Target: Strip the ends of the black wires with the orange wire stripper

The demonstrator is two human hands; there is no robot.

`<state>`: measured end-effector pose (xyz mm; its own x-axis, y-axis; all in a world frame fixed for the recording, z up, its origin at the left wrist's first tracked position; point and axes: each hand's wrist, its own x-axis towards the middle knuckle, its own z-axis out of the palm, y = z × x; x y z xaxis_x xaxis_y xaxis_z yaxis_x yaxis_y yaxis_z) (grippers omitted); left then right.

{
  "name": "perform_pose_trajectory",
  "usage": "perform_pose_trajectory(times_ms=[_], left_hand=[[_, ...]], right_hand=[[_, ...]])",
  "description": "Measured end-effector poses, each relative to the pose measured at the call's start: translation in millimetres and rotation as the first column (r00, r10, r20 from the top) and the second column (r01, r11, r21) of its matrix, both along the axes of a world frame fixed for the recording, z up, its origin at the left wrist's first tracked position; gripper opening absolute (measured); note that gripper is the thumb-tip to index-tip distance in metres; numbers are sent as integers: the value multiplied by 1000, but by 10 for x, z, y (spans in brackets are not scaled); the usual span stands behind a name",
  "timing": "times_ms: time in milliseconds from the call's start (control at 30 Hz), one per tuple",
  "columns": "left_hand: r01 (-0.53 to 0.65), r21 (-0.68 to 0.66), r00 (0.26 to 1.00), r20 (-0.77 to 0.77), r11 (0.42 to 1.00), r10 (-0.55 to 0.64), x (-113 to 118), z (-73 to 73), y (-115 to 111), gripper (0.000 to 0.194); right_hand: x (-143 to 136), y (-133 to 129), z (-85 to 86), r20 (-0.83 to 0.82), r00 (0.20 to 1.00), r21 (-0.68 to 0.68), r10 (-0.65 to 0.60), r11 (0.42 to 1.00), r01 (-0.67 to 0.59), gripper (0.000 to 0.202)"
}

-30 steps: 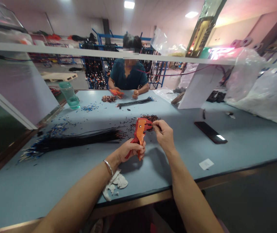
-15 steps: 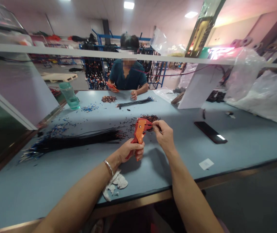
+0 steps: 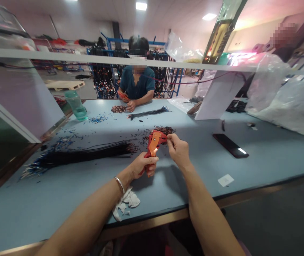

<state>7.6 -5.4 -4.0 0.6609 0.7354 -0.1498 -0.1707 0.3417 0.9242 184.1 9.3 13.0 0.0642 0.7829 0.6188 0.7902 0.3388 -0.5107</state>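
Blue-grey desk (image 3: 274,149), bearing a black wire bundle (image 3: 88,154). Right of the bundle, the left grip (image 3: 141,165) is wrapped round the handles of an orange-and-red hand tool (image 3: 154,140); farther right, the right grip (image 3: 180,149) is pinched at the tool's nose, its contents indiscernible. Well right of the bundle: phone (image 3: 229,144). Near the bundle's right end: clippings (image 3: 168,129).

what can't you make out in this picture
Head view: what, if anything, the right hand pinches: too small, hidden in the grip.
Head view: part of the tool's handles: behind the left hand.
Head view: any writing on the card: too small.
Head view: the near end of the left forearm: cut off by the bottom edge.
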Motion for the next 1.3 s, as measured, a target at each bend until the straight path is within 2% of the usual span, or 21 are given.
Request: perform_pose_trajectory(times_ms=[367,700,833,933,1067,1300], left_hand=[[-63,39,998,-22,997,64,30,-15,-26,50],[-106,51,994,-27,993,107,94,-32,-9,48],[-132,73,991,34,989,130,54,12,-14,41],[-212,58,971,121,976,204,-6,54,4,37],[-236,-19,954,187,972,235,-36,54,44,34],[-54,-55,979,192,997,63,-56,-3,52,31]], right_hand=[[-21,8,-26,33,999,83,-35,996,32,25],[-7,80,-99,137,985,52,-104,994,98,23],[124,139,-149,177,956,39,-235,972,232,20],[244,190,-187,86,939,33,-333,943,332,18],[232,198,-203,9,971,19,-238,971,238,19],[93,124,-159,-24,989,-16,-143,990,142,23]])
